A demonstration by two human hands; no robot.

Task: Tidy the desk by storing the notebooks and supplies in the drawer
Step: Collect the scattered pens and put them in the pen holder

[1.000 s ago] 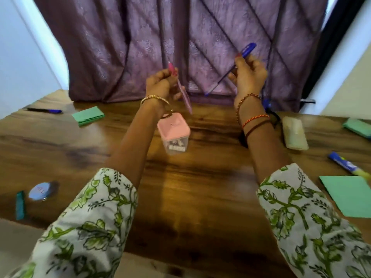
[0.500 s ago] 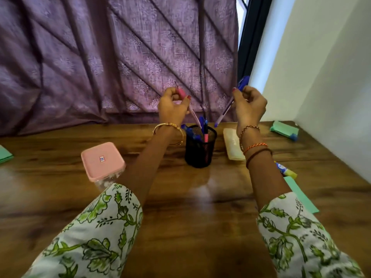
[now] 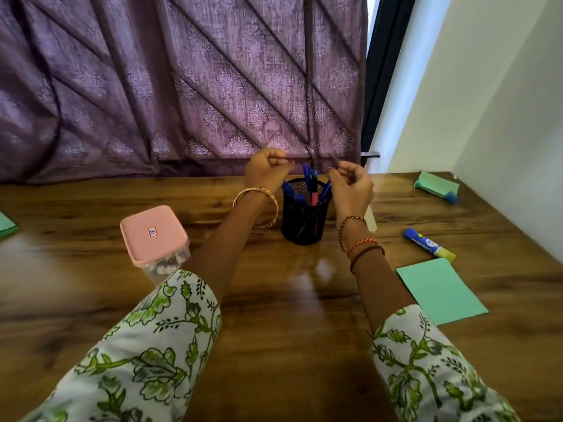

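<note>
green paper (image 3: 6, 224) cut off at left edge, box (image 3: 164, 263) contents blurred

Both forearms enter from the bottom of the frame in loose white sleeves printed with green leaves and dark, thin vine stems; the left sleeve (image 3: 146, 339) fills the lower left, the right sleeve (image 3: 426, 370) the lower right, and each ends below the elbow. The left hand (image 3: 266, 173) has a thin gold bangle (image 3: 259, 205) at the wrist. The right hand (image 3: 350, 187) has three thread bands (image 3: 361, 242) at its wrist: a beaded brown one, an orange-red twisted one and a dark brown one. Fingernails on both hands are painted dark red.
</note>
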